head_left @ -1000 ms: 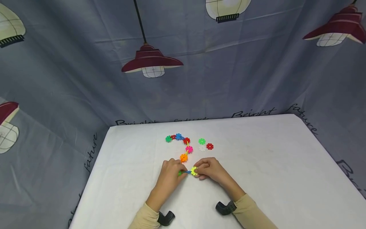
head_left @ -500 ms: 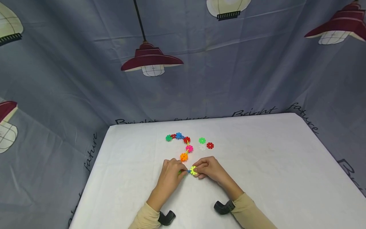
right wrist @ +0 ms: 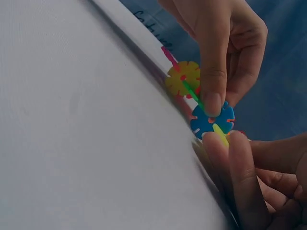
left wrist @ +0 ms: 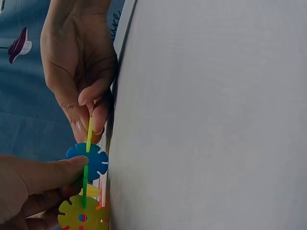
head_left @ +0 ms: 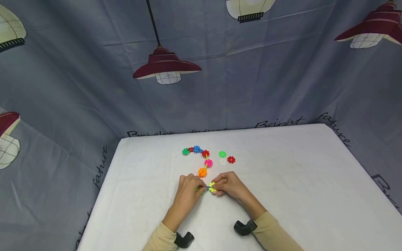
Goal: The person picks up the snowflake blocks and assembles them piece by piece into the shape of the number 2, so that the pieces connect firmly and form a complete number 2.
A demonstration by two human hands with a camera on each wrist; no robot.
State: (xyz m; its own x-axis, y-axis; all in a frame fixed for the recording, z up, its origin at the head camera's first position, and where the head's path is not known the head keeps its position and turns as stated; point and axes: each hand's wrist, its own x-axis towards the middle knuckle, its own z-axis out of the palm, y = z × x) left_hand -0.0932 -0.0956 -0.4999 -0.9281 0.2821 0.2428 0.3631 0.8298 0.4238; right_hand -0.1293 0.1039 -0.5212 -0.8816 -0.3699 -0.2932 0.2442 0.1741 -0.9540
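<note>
My left hand [head_left: 187, 190] pinches a blue notched plastic disc [left wrist: 98, 164] between thumb and fingers, its thumb lying on the disc's face. A yellow notched disc [head_left: 211, 187] is pinched by my right hand [head_left: 230, 186]; in the left wrist view it shows edge-on, meeting the blue disc's rim. On the blue disc's other side, a green disc [left wrist: 85, 184] links it to another yellow disc [left wrist: 69, 211]. A pink disc [right wrist: 169, 56] stands beyond that one in the right wrist view. Fingers hide part of the blue disc and most of the held yellow one.
Beyond the hands, a curved chain of linked discs runs over the white table [head_left: 282, 174], from an orange disc [head_left: 202, 172] to a green end disc [head_left: 185, 151]. Loose green [head_left: 222, 154], red [head_left: 231, 159] and white [head_left: 222, 162] discs lie to its right.
The hands have drawn slightly closer, the yellow disc shifting a little left toward the left hand. Both hands keep their pinch. Chain and loose discs lie as before.
</note>
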